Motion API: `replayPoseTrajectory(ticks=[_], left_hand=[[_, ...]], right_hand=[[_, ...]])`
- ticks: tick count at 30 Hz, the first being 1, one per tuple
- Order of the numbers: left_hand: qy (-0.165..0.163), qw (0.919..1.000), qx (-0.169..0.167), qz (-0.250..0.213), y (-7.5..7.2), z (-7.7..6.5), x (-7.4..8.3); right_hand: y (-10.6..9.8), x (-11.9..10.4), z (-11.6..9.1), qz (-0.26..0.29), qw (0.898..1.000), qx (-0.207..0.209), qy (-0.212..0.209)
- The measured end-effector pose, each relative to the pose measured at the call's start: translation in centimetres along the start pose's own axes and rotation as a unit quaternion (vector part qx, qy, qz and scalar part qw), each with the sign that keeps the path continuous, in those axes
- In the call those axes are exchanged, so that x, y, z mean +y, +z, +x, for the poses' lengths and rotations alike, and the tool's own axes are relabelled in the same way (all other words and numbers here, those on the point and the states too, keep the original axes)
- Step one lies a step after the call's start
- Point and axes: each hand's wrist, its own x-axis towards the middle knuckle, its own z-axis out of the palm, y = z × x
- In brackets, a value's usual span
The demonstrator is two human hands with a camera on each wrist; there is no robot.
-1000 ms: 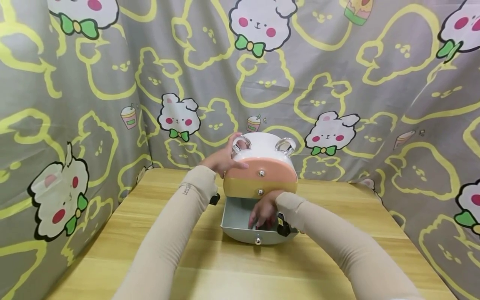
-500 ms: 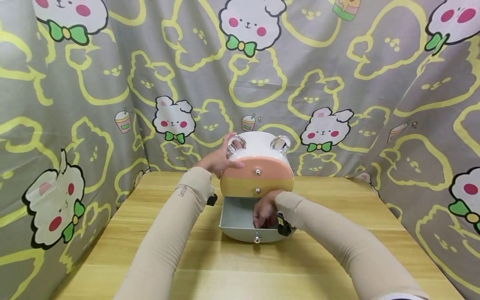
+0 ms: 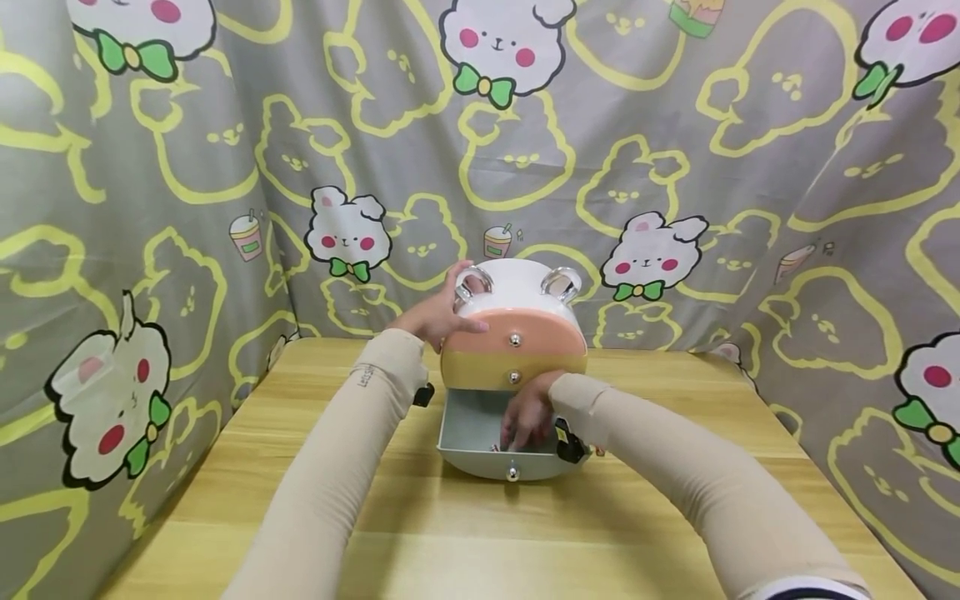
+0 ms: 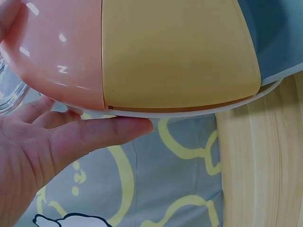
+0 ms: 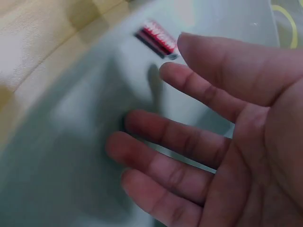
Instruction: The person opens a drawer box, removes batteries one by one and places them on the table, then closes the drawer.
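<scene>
A toy-like chest of drawers (image 3: 517,279) with a white top, pink and yellow drawers and clear ear-shaped handles stands on the table. Its lowest, pale grey-green drawer (image 3: 468,463) is pulled out. My left hand (image 3: 435,319) rests against the chest's upper left side, thumb over the pink front and the other fingers straight along the side. Inside the drawer is my right hand (image 5: 208,123), its fingers apart and nothing between them. A small red-and-black battery (image 5: 158,38) lies on the drawer floor just beyond the thumb and index fingertips.
The wooden table (image 3: 645,533) spreads around the chest. A patterned grey curtain (image 3: 420,142) closes off the back and both sides. Just right of the drawer, a small reddish thing (image 3: 599,451) peeks out beside the right wrist camera (image 3: 570,443).
My right hand's fingers were drawn together half a second ago and are now spread, with the battery visible near the fingertips. My left hand stays on the chest. The head view shifted slightly.
</scene>
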Motion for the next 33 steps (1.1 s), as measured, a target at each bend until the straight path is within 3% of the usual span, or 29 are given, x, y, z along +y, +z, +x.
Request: replayPoseTrajectory(ticks=[4,8,16,26,33], left_hand=[[-0.01,0.9999,-0.002,-0.012,-0.1,-0.2,0.1],[-0.015,0.9998,-0.004,-0.014,-0.1,-0.2,0.0],[-0.008,0.9999,-0.004,0.013,-0.1,-0.1,0.0],[-0.012,0.9998,-0.009,-0.009,0.0,-0.1,0.2],[-0.012,0.9999,-0.006,-0.006,-0.1,-0.2,0.2]], right_hand=[[0.1,-0.3,0.4,0.013,1.0,-0.016,0.015],[0.0,-0.5,0.3,0.01,1.0,-0.004,0.022],[-0.2,-1.2,0.8,-0.011,1.0,0.001,-0.007],[0.0,-1.4,1.6,0.007,1.0,0.0,-0.003],[0.0,-1.5,1.2,-0.012,1.0,0.015,-0.017]])
